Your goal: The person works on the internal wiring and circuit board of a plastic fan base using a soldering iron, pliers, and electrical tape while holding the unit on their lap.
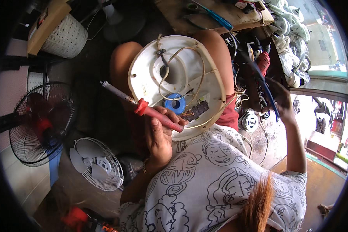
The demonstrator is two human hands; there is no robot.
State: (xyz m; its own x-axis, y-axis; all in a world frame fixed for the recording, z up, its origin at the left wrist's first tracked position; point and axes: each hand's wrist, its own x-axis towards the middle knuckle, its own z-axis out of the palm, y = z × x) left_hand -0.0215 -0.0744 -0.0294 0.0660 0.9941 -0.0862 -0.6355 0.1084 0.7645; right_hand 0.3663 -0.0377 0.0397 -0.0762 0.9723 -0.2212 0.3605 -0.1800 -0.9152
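Observation:
My left hand (159,145) is closed round the red handle of a soldering iron (158,116), whose tip points up and left. Behind the iron, an upturned white plastic fan base (143,77) rests on my lap. Inside the base lie a blue spool (174,103), a dark switch block (197,111) and loose pale wires (204,73). Out to the right, my right hand (285,106) grips a long, dark tool with blue handles (267,89). Its kind is blurred, and part of it overlaps the dark box behind.
Left stand a black fan (40,120) and a white fan head (98,164) on the floor. A wooden table (174,19) at the top carries a blue-handled tool (220,19). A red power tool (263,62), a small motor (249,121) and bagged white parts (291,42) sit right.

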